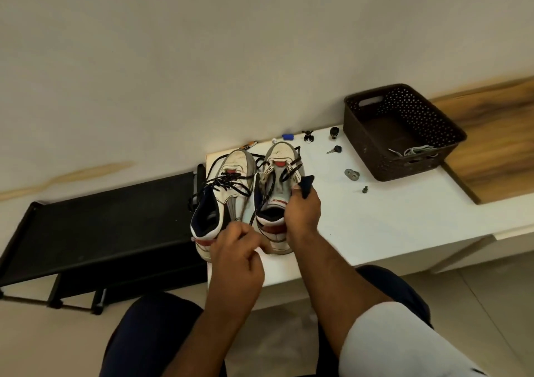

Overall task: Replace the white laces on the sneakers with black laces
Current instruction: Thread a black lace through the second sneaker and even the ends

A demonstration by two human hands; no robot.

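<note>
The two sneakers stand side by side on the white bench (375, 220), toes toward the wall. The left sneaker (224, 191) already carries black lace across its eyelets, and the right sneaker (278, 191) seems only partly threaded, so I judge the step in hand is to lace this second shoe. The right hand (303, 212) holds the right sneaker at its outer side, its grip closed around the collar and a dark flap there. The left hand (239, 246) is near the heels with fingers curled, and it seems to pinch a thin black lace (261, 203) that runs up toward the tongue, though this is not sure. To do it well, the shoe should be kept steady while the lace end goes through the next free eyelet, and both ends should stay equal in length. The white laces (416, 150) appear to lie in the dark basket (361, 134), but they are small and partly hidden by its wall. The lace tip, the free eyelets and the left fingertips cannot be made out clearly.
</note>
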